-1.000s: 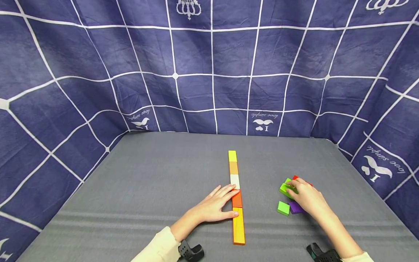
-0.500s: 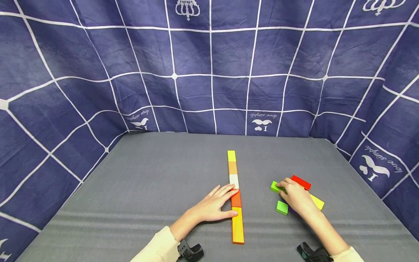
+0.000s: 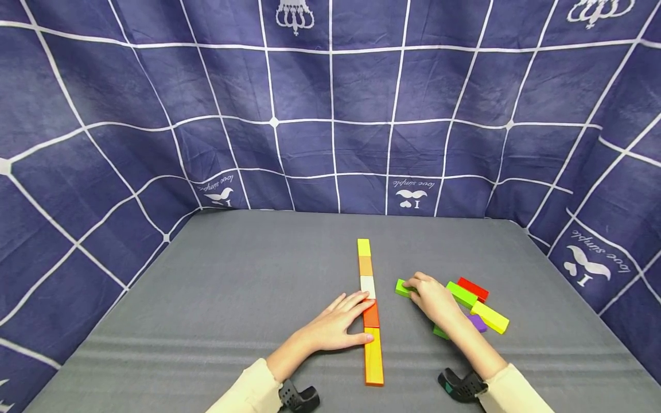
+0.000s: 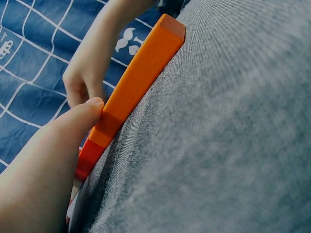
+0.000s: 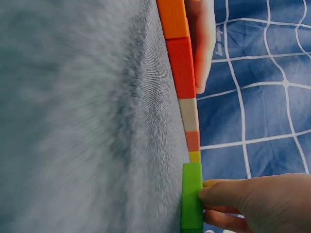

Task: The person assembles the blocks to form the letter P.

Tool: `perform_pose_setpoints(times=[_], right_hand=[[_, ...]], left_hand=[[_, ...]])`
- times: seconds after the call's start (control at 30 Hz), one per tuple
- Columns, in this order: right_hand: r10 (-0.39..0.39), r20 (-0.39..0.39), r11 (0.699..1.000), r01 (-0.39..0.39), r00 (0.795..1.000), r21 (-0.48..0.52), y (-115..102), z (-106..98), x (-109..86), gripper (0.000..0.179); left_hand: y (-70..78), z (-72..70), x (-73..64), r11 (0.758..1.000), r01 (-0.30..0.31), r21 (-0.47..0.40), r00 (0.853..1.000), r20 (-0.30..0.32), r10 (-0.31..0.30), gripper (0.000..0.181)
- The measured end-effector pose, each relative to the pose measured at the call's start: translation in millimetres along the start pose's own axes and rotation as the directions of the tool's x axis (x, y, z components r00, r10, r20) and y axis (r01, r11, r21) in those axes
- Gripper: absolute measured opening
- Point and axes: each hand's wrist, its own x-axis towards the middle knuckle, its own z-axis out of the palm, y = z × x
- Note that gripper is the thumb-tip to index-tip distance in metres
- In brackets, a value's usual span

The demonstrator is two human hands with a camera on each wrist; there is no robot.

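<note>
A straight row of blocks runs away from me: a long orange block [image 3: 374, 364], a red-orange block [image 3: 370, 316], a white block [image 3: 367, 284], a light orange block [image 3: 365, 265] and a yellow block [image 3: 364, 247]. My left hand [image 3: 335, 328] rests against the row with fingers extended. Its thumb touches the long orange block [image 4: 141, 77], and its fingertips lie on the red-orange and white ones. To the right of the row, my right hand [image 3: 436, 299] pinches a green block [image 5: 192, 199] between thumb and fingers, apart from the row in the head view.
Right of my right hand lie another green block [image 3: 461, 295], a red block [image 3: 472, 289], a long yellow block [image 3: 490, 317] and a purple block [image 3: 477, 322]. A further green block [image 3: 440, 331] is partly hidden by the right forearm. A blue grid curtain [image 3: 310, 143] surrounds the grey table [image 3: 248, 275].
My right hand has moved left from the loose blocks towards the row, carrying the green block and uncovering the pile. My left hand stays in place on the row.
</note>
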Motion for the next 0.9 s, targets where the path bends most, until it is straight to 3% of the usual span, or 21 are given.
perform_pose_setpoints(times=[0.6, 0.9], right_hand=[[0.080, 0.030, 0.996, -0.081, 0.996, 0.041, 14.8, 19.1, 60.0, 0.019], [0.061, 0.003, 0.998, -0.061, 0.998, 0.032, 18.4, 34.7, 83.4, 0.025]], left_hand=[[-0.5, -0.9, 0.7, 1.000, 0.004, -0.006, 1.000, 0.008, -0.004, 0.066], [-1.0, -0.4, 0.6, 1.000, 0.003, -0.005, 1.000, 0.010, -0.003, 0.067]])
